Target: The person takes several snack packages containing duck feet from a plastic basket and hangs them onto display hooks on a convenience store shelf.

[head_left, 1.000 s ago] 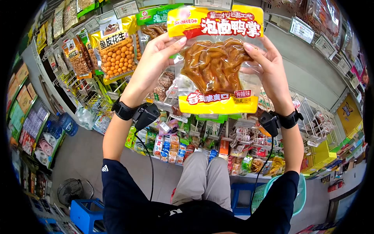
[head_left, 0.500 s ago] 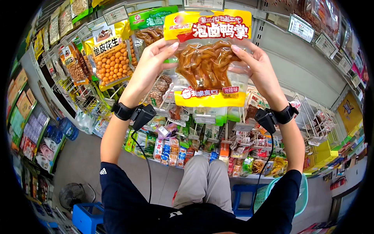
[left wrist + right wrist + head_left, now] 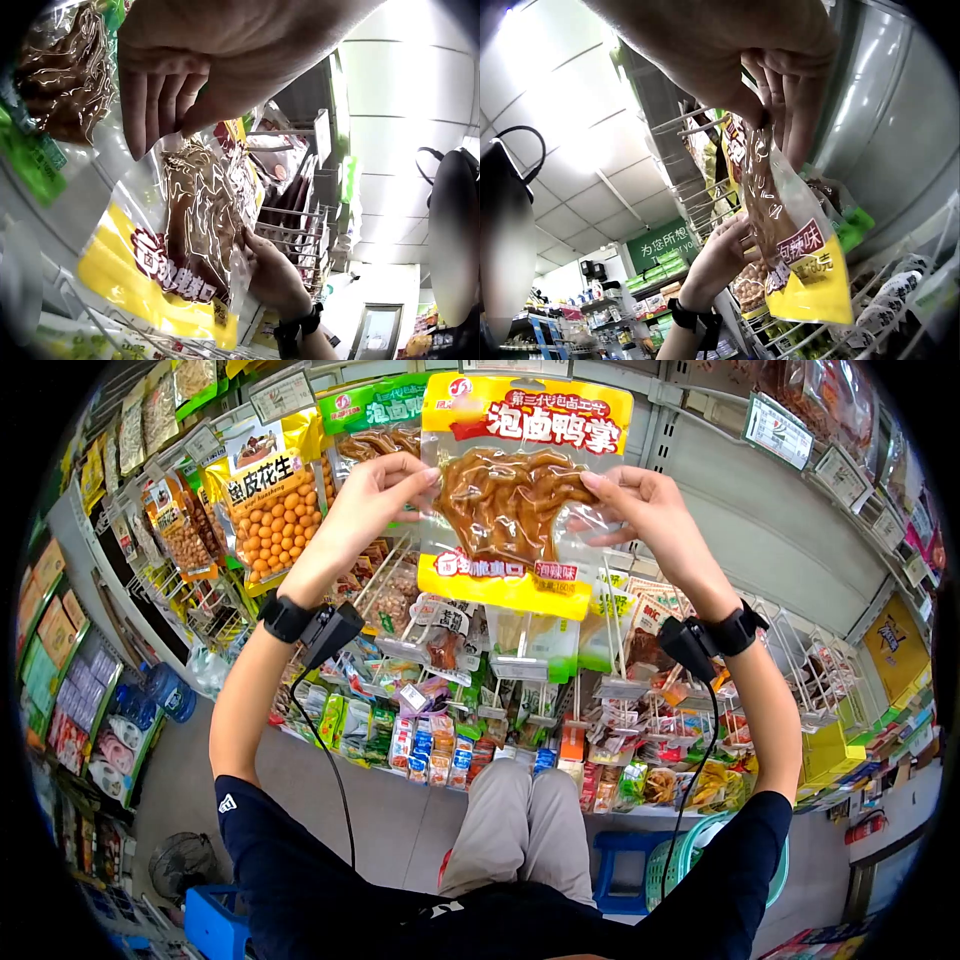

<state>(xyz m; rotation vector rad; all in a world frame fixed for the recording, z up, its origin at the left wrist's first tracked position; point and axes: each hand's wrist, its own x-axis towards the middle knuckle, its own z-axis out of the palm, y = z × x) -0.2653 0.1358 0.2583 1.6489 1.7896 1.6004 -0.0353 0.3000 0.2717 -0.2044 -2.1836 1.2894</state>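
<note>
A vacuum-packed bag of duck feet [image 3: 515, 505], clear with yellow ends and red lettering, hangs upright between both hands in front of the rack. My left hand [image 3: 378, 490] pinches its left edge below the yellow top. At the opposite edge, my right hand [image 3: 645, 510] holds it between thumb and fingers. The left wrist view shows the bag [image 3: 199, 217] from the side, its lower yellow band tilted. In the right wrist view the brown contents show edge-on, under my right hand [image 3: 780, 82]. A green-topped bag [image 3: 375, 425] hangs just behind my left hand.
Yellow bags of coated peanuts [image 3: 265, 500] hang at left. Wire hooks [image 3: 800, 670] jut out at right, and price tags [image 3: 778, 430] line the shelf edge. Small packets [image 3: 430, 750] fill the low shelf. A blue stool [image 3: 620, 870] and a green basket [image 3: 690, 855] stand at lower right.
Both hands have carried the bag leftward in the head view and somewhat farther from the camera, closer to the rack. Its lower end now slants down to the right. Both grips are kept.
</note>
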